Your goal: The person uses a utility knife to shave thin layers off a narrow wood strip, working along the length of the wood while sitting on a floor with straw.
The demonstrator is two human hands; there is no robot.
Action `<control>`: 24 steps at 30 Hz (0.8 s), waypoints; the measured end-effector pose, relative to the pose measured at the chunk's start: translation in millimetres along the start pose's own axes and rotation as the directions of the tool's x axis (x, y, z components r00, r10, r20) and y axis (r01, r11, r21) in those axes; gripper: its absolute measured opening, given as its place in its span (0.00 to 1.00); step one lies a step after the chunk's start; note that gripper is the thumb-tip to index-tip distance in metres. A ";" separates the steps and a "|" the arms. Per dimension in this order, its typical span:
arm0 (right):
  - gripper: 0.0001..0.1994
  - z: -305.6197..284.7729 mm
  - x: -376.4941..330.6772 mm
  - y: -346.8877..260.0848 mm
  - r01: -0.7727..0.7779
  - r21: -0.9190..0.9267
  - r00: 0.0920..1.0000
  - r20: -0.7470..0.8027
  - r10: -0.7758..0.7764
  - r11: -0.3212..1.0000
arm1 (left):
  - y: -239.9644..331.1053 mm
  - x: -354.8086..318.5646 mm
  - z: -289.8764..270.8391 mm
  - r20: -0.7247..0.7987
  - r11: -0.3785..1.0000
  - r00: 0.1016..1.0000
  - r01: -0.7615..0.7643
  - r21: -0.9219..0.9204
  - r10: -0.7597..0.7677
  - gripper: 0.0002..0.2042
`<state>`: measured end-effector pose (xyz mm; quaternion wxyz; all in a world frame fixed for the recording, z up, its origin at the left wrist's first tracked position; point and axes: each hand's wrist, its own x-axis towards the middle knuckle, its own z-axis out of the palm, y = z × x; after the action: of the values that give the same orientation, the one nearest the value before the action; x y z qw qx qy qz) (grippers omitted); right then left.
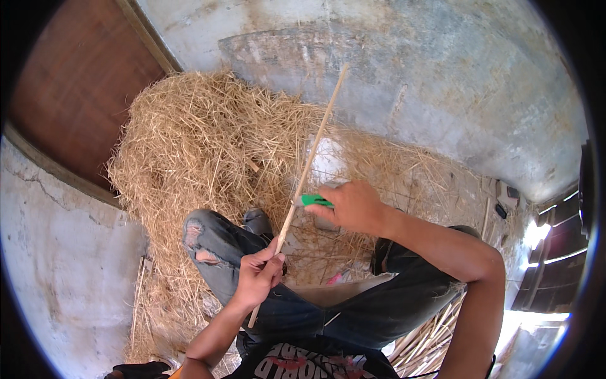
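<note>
A long, thin, pale wooden stick (323, 127) slants up and away from my lap, its far end in front of the wall. My left hand (259, 278) is closed around its lower part, and the stick's near end pokes out below my fingers. In my closed right hand (356, 205) is a knife with a green handle (315, 200). Its front end meets the stick a short way above my left hand; the blade itself is hard to make out. Both hands are above and between my bent knees.
A big heap of straw-like shavings (196, 126) lies at the left, against a brown panel (82, 76) and a grey wall (454, 82). A whitish block (327, 161) is behind the stick. Several thin sticks (426, 344) lie beside my right thigh. A small black object (501, 210) is far right.
</note>
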<state>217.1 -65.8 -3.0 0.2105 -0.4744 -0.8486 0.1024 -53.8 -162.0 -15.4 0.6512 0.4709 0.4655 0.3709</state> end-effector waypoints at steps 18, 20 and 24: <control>0.35 -113.0 -18.8 266.7 -0.814 -0.039 0.518 -0.498 0.695 0.579 | -31.2 -119.3 -61.8 0.055 0.961 0.960 0.277 -0.019 -0.276 0.20; 0.35 -100.0 -24.9 267.9 -0.778 -0.018 0.575 -0.423 0.701 0.627 | -36.1 -116.2 -61.9 -0.049 0.970 0.969 0.242 -0.040 -0.243 0.21; 0.33 -76.3 -6.1 218.7 -0.561 0.158 0.740 -0.344 0.578 0.813 | -29.8 -81.3 -50.9 -0.071 0.971 0.981 0.166 -0.175 -0.180 0.21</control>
<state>421.2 42.8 -18.3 0.3382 -0.7165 -0.6039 0.0873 -124.9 -231.7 -29.3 0.6977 0.3555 0.4996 0.3706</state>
